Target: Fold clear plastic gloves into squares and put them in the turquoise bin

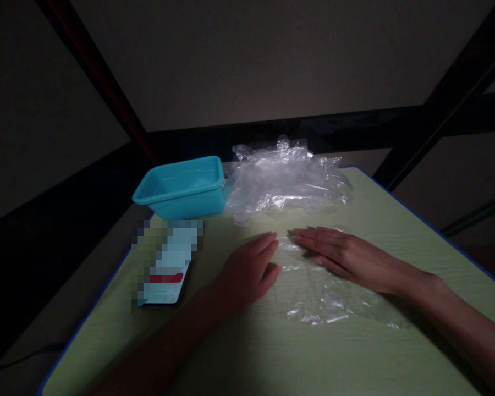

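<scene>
A clear plastic sheet or bag (325, 302) lies spread on the pale green table (247, 363). My left hand (249, 269) rests at its left edge, fingers stretched out and thumb apart. On its upper part lies my right hand (346, 256), palm down with fingers extended. Behind both hands is a crumpled heap of clear plastic (284, 176), which looks like thin bags or gloves.
At the back left of the table stands a turquoise plastic basin (190, 202). A phone with a lit, partly pixelated screen (171, 264) lies in front of it. A wall (264, 66) rises behind the table, whose edge has a blue trim.
</scene>
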Available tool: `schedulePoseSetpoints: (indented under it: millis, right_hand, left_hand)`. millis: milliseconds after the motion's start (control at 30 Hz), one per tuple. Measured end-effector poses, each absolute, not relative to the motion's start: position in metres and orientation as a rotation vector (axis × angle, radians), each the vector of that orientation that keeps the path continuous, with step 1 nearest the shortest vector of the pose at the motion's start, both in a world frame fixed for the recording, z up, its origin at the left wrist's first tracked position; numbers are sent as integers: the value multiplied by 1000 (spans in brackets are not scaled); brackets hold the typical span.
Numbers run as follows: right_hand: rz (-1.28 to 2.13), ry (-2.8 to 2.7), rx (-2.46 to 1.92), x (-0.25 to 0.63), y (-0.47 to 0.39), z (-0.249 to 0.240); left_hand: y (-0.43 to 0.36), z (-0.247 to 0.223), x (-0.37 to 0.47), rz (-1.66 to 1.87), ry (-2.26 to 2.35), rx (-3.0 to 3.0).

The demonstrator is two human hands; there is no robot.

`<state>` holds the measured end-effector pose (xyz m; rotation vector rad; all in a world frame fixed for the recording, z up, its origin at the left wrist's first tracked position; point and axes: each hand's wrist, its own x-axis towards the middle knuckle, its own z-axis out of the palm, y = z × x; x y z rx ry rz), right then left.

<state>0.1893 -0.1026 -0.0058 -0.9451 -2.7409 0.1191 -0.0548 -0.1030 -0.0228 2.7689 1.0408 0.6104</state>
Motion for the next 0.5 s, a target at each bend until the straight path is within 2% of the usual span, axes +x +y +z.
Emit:
schedulePoseSetpoints:
  millis: [267, 500]
  right_hand:
    - [325, -2818, -1003, 192, -104, -12]
    - [335, -2811, -961, 197, -101, -9]
  left_hand:
    - [-107, -22, -54, 234, 1037, 2760]
    - [-109, -22, -55, 148, 1036, 2749]
